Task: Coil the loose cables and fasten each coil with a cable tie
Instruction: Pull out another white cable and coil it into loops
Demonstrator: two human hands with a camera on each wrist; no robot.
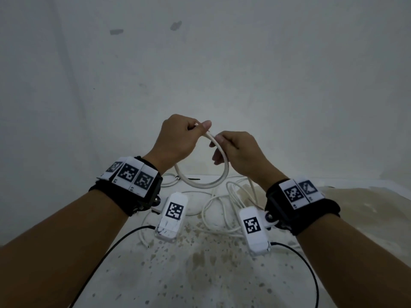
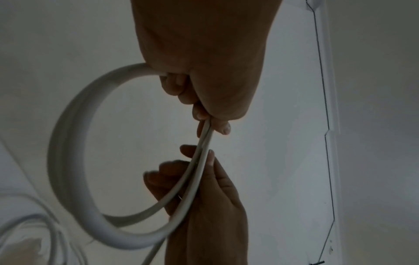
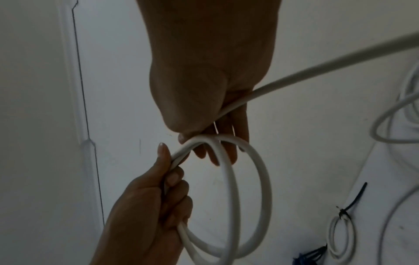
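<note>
Gripped in left hand: white cable, fingers curled round the coil top. Pinched just beside by right hand. Below the coil, on the table: loose cables, tied coil.

A plain, bare room, hard to place: a scuffed whitewashed wall rises behind a stained white table strewn with loose white cables.

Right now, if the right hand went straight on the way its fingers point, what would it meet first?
Probably the left hand: the right hand points left toward it, both gripping the white cable coil. Depth between them is unclear.
</note>
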